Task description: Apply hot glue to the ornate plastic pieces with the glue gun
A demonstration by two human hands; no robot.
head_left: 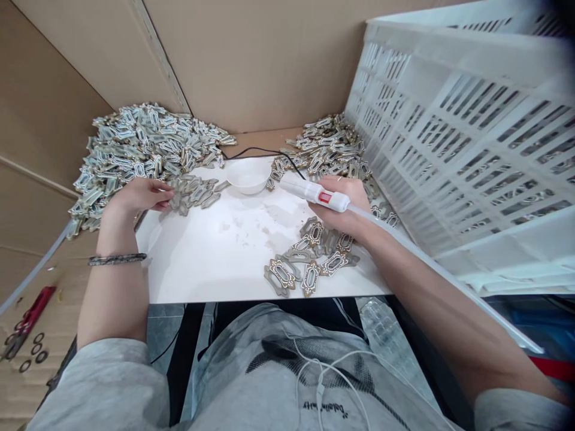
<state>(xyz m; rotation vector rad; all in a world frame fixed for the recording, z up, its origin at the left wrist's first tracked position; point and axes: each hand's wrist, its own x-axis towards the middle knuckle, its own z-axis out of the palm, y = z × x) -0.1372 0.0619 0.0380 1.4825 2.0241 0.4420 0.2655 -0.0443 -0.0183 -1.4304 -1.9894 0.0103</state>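
The person wears a heathered grey T-shirt [215, 383] with short, loose sleeves [103, 383], a dark halftone print [309, 364] and small black lettering [326, 407] on the front. A white earphone cable [320, 390] loops over the fabric. A dark, braided-looking bracelet [117, 259] rings the left forearm [114, 299]; the right hand [354, 196] bears a thin, pale ring [339, 178].

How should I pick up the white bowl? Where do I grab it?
Probably pinch the near rim of the white bowl, coming from the person's side. It sits upright and wide-mouthed, so a thumb could go inside and fingers outside. Grey pieces lie close on its left, the white tool is on its right, and a black cable runs behind.
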